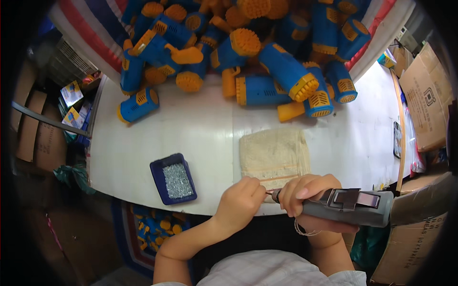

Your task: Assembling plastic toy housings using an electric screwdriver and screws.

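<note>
My right hand (305,193) is closed round a grey electric screwdriver (350,208), which lies nearly level with its tip pointing left. At that tip my left hand (242,200) is closed in a pinch; whatever its fingers hold is hidden. Both hands are at the table's front edge, just before a folded beige cloth (272,150). To the left of them stands a dark blue plastic bin (157,174) of small silvery screws (178,181).
Blue-and-orange gun-shaped plastic toys (262,90) are heaped across the back of the white table (124,164), spilling from a striped sack (98,35). More small blue-and-orange pieces (157,229) lie below the front edge. Cardboard boxes (426,97) stand at the right, and a phone (397,139) lies there.
</note>
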`<state>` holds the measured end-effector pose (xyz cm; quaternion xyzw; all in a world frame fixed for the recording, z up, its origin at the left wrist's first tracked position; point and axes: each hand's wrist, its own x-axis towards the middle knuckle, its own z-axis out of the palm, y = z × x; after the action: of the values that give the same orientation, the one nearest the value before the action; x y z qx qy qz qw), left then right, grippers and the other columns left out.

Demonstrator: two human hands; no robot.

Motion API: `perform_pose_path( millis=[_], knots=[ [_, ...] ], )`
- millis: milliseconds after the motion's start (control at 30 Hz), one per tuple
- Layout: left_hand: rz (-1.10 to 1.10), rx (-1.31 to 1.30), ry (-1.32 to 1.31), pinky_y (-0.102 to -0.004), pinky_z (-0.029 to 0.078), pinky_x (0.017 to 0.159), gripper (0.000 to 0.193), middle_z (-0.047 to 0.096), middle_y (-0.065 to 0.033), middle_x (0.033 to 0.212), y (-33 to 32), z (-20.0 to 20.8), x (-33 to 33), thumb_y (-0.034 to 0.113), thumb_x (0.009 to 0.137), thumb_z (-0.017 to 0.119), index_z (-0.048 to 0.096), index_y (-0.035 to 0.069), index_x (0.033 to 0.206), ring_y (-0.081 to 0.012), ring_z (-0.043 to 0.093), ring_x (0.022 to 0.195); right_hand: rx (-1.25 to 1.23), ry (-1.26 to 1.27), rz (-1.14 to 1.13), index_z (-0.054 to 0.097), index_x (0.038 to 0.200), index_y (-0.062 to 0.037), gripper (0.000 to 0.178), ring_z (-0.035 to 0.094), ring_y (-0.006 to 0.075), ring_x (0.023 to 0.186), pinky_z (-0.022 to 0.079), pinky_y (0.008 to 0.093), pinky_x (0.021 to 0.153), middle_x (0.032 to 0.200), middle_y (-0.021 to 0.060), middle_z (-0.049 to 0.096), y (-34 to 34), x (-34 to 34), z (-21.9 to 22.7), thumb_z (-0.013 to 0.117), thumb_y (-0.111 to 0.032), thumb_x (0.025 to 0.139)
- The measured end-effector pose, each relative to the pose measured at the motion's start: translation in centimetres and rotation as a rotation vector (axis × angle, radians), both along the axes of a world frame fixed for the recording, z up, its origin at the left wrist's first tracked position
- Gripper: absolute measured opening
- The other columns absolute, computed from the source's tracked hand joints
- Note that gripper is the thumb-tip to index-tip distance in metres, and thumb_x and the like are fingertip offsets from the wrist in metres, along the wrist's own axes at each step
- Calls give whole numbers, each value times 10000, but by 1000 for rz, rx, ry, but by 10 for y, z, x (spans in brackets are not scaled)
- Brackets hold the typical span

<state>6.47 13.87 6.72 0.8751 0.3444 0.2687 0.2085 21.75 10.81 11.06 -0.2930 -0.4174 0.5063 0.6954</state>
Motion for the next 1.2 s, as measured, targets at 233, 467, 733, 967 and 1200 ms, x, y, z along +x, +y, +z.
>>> perform_pose_path(
  millis=[233, 467, 733, 967, 1200],
  knots=[
    [-209, -44, -50, -372, 381, 916, 449, 528, -159, 1103, 106, 0, 21, 201, 736, 651, 510, 2, 1113, -299, 475, 1077, 102, -10, -258, 425, 870, -37, 842, 436, 149, 388, 395, 276, 382, 505, 41, 448, 2, 26, -1, 337, -837, 624],
    [259, 589, 427, -422, 340, 933, 739, 481, -147, 1138, 204, -64, 63, 151, 565, 752, 430, 54, 1224, -321, 440, 1091, 131, -34, -147, 442, 892, -14, 857, 438, 145, 386, 381, 271, 363, 513, 45, 463, 0, 19, 2, 336, -827, 643],
    [-207, 314, 569, -461, 302, 995, 713, 489, -104, 1130, 114, 46, -30, 153, 526, 760, 457, 117, 1170, -278, 460, 1088, 125, 15, -237, 443, 890, -12, 864, 446, 146, 395, 386, 272, 369, 529, 45, 472, -5, 37, -8, 357, -831, 632],
    [-284, 232, 674, -468, 282, 1034, 420, 471, -104, 1218, 60, 1, -65, 89, 736, 569, 474, 153, 1141, -304, 410, 1187, -31, -116, -174, 458, 920, -5, 959, 466, 148, 451, 409, 281, 442, 554, 43, 485, 2, 24, -23, 345, -877, 535],
    [-217, 200, 623, -474, 274, 1038, 423, 459, -106, 1233, 52, -8, -67, 111, 749, 569, 473, 207, 1149, -313, 383, 1215, 31, -140, -128, 429, 953, -26, 989, 427, 123, 452, 395, 267, 464, 550, 23, 437, 31, 19, -47, 341, -896, 490]
  ],
)
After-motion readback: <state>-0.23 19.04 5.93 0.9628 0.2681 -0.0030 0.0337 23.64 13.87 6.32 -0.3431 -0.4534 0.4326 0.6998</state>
